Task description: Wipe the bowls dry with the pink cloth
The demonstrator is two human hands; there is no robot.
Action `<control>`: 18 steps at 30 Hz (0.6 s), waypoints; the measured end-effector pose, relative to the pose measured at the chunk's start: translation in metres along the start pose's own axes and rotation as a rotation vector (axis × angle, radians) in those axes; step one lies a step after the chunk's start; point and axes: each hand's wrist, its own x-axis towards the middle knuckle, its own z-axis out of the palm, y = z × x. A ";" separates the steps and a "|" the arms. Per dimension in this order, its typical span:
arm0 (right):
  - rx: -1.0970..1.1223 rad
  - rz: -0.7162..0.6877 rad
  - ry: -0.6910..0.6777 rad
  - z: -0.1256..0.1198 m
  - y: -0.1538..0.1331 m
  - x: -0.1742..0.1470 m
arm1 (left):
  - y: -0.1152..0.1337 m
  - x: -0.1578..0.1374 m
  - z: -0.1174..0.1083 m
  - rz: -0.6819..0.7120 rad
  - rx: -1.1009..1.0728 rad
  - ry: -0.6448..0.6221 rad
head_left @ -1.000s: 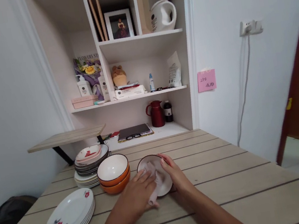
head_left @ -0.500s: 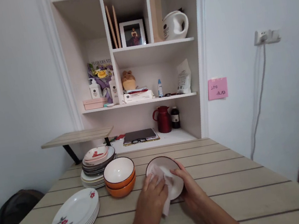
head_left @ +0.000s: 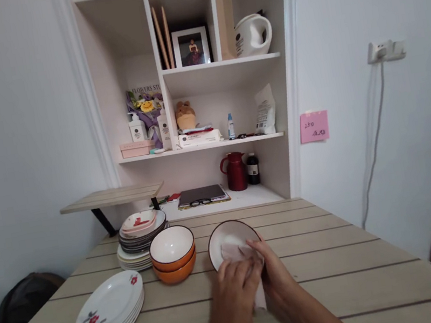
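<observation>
A dark-rimmed bowl with a white inside (head_left: pixel 226 232) is tilted toward me above the table. My right hand (head_left: pixel 273 267) grips its right edge, thumb over the rim. My left hand (head_left: pixel 238 289) presses a pale pink cloth (head_left: pixel 232 251) against the lower part of the bowl's inside; one end of the cloth hangs down below. To the left, two stacked orange bowls (head_left: pixel 174 261) stand upright on the table. The bowl's outside is hidden from view.
Oval white plates with red flowers (head_left: pixel 108 312) are stacked at the left front. Behind them rises a pile of mixed plates and small dishes (head_left: pixel 141 233), beside a raised wooden shelf (head_left: pixel 110 198). A red jug (head_left: pixel 236 172) and a laptop (head_left: pixel 201 194) sit at the back.
My left hand has slid the cloth right and down across the bowl's inside, closer to my right hand. The bowl is tilted slightly differently in my right hand.
</observation>
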 end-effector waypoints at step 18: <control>-0.205 0.024 -0.074 0.000 -0.022 -0.005 | -0.034 -0.011 0.006 0.157 0.247 0.097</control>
